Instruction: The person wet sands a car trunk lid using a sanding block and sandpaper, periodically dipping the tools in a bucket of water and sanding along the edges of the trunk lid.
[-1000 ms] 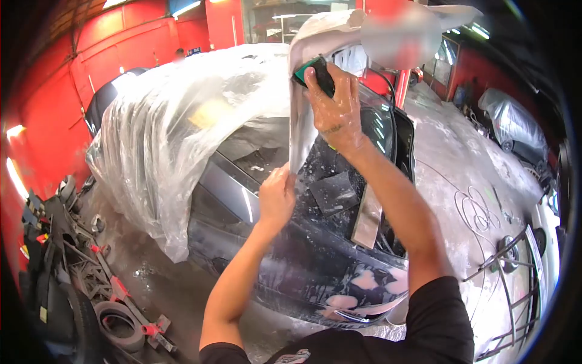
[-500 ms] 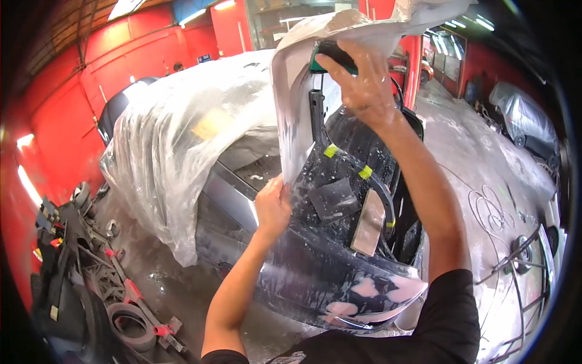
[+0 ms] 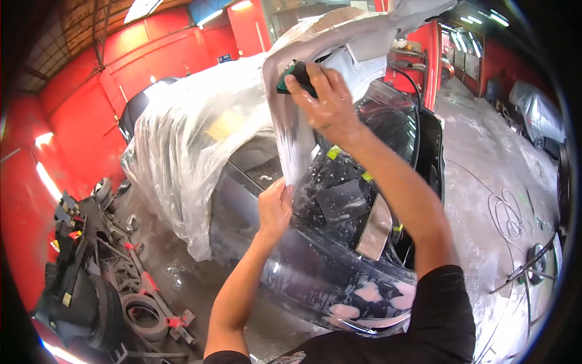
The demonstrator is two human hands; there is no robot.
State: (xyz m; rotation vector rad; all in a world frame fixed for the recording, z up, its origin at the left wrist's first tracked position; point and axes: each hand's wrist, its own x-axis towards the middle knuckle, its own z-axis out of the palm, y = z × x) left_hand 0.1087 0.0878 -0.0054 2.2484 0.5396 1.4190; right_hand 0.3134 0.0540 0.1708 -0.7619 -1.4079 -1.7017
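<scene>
Hand block against a pale car panel, with the second hand at the corner below

A green-and-black hand block [image 3: 302, 79] sits inside the curled grip of the right hand [image 3: 330, 109], its green face turned toward the left, near the top of a raised, pale grey car panel [image 3: 292, 145]. The block's long side appears to slant from upper left to lower right, though fingers hide part of it. The panel's narrow flank runs steeply down from the block to the left hand [image 3: 274, 209], whose thumb and fingers pinch the lower corner, well apart from the block. The right hand is the one at the block.

The panel is matte and streaked with white and darker smears; the right hand's skin looks wet. Below, on the car's speckled black surfaces, a dark, flat square sheet [image 3: 341, 202] lies beside a tan, oblong slab [image 3: 374, 229], near strips of yellow-green tape [image 3: 333, 152]. Smooth pinkish patches [image 3: 368, 292] mark the glossy dark bodywork in the foreground.

Wrinkled, translucent plastic sheeting [image 3: 173, 161] drapes the car to the left. Beyond it stands a red wall [image 3: 73, 115]; at right, a thin hose [image 3: 494, 212] loops over the blotchy grey floor [image 3: 470, 142].
</scene>
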